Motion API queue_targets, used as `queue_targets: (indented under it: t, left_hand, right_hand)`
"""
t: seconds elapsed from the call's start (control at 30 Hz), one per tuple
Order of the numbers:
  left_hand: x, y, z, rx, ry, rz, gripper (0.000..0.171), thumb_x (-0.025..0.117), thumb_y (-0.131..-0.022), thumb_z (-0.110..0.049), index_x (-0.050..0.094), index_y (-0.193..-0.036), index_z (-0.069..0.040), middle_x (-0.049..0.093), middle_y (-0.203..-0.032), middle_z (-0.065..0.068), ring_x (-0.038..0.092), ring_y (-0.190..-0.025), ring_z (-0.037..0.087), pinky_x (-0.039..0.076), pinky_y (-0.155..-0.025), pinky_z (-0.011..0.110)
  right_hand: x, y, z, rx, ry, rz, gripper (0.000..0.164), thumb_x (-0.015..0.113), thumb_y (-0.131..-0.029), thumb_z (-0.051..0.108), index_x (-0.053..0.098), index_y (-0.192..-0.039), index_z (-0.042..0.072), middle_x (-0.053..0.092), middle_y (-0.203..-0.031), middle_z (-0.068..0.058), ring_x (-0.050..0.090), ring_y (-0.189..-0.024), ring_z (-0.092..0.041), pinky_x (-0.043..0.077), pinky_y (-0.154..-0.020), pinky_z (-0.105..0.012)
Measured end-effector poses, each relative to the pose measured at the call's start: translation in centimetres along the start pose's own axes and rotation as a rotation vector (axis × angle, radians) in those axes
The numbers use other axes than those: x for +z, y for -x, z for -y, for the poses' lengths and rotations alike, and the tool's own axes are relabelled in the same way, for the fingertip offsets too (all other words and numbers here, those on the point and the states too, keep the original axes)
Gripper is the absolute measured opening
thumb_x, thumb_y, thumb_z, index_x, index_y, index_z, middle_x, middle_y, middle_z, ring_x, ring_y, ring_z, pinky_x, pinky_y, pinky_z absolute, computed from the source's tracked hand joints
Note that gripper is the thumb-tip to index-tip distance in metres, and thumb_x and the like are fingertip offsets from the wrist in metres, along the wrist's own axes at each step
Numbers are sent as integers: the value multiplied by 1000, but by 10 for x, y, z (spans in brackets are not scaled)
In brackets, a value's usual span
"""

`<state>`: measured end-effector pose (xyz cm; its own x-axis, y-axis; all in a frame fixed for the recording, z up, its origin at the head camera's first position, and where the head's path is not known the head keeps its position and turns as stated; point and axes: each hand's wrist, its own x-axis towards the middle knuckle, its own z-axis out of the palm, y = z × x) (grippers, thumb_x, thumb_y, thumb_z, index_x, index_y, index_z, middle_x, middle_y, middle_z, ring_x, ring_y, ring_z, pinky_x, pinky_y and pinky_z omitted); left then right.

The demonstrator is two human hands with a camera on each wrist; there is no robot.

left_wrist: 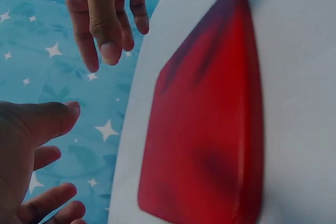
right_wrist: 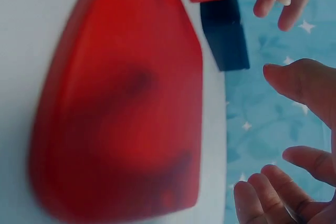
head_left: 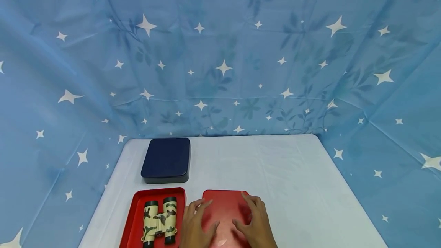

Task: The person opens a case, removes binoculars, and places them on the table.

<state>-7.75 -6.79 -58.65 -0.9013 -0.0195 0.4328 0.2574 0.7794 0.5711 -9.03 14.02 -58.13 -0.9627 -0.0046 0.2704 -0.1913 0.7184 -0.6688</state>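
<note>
A flat red lid (head_left: pixel 225 211) with rounded corners lies on the white table at the near middle. Over its left side hovers my left hand (head_left: pixel 196 225), fingers spread and loosely bent. My right hand (head_left: pixel 255 223) faces it over the right side, in much the same shape. Both wrist views show air between the hands and the lid, whose glossy top (left_wrist: pixel 205 124) carries their shadows. Neither hand holds anything. Left of the left hand, camouflage-patterned binoculars (head_left: pixel 159 219) lie in an open red box (head_left: pixel 160 190).
Behind the red box stands a dark navy box (head_left: pixel 166 158) with its top on. The white table (head_left: pixel 293 186) stretches away to the right and back. Blue star-printed cloth (head_left: pixel 224 83) rises along the back and both sides.
</note>
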Motion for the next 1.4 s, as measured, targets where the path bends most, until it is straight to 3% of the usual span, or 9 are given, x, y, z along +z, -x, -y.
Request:
queue_targets:
  t: [0.13, 0.47, 0.57, 0.73, 0.87, 1.0, 1.2, 1.4]
  left_hand:
    - [-16, -7, -1, -15, 9, -17, 69, 94, -60, -30, 69, -124, -27, 63, -121, 0, 53, -104, 13, 51, -82, 41]
    - [-52, -12, 9, -155, 9, 50, 66, 93, -65, -35, 69, -126, -28, 62, -122, -3, 53, -108, 16, 49, -89, 47]
    - [-62, -13, 13, -204, -7, 88, 67, 93, -66, -32, 67, -128, -29, 62, -126, -1, 52, -112, 19, 49, -93, 51]
    - [-79, -14, 21, -275, -38, 150, 69, 90, -69, -30, 63, -133, -27, 60, -132, 3, 52, -118, 25, 48, -98, 58]
    - [-88, -13, 31, -258, -39, 119, 70, 91, -68, -29, 64, -132, -25, 60, -131, 5, 53, -118, 27, 47, -97, 59]
    - [-94, -11, 42, -218, -36, 71, 73, 93, -66, -28, 64, -132, -24, 61, -129, 2, 51, -111, 21, 48, -92, 51]
    - [-106, -11, 56, -215, -65, 111, 75, 92, -67, -34, 63, -134, -24, 60, -130, 1, 49, -102, 16, 47, -83, 42]
    - [-118, -13, 65, -252, -55, 166, 77, 92, -67, -37, 60, -136, -25, 60, -131, 2, 51, -106, 19, 48, -87, 47]
  right_hand:
    - [1, -7, 14, -45, -19, 5, 86, 93, -66, 22, 54, -144, 24, 56, -123, 3, 50, -115, -14, 52, -85, -35]
    - [12, -18, 47, -129, -130, 63, 90, 92, -67, 24, 49, -146, 33, 53, -125, 9, 48, -117, -7, 52, -89, -31]
    - [15, -20, 58, -138, -151, 88, 89, 91, -69, 26, 48, -146, 35, 52, -125, 13, 48, -114, -5, 52, -86, -29]
    - [20, -24, 76, -163, -185, 128, 86, 89, -71, 28, 47, -146, 37, 54, -125, 7, 48, -109, -6, 52, -78, -23]
    - [24, -27, 87, -192, -194, 159, 86, 88, -74, 31, 45, -148, 36, 53, -126, 4, 49, -110, -9, 52, -77, -22]
    - [30, -29, 95, -222, -205, 180, 87, 87, -75, 29, 44, -149, 33, 53, -127, 2, 49, -111, -11, 52, -79, -26]
    - [37, -33, 105, -236, -225, 222, 88, 88, -74, 30, 42, -150, 35, 52, -126, 6, 51, -108, -11, 51, -84, -26]
    - [49, -35, 113, -261, -239, 259, 90, 88, -74, 33, 40, -150, 37, 51, -126, 7, 50, -103, -6, 49, -78, -20]
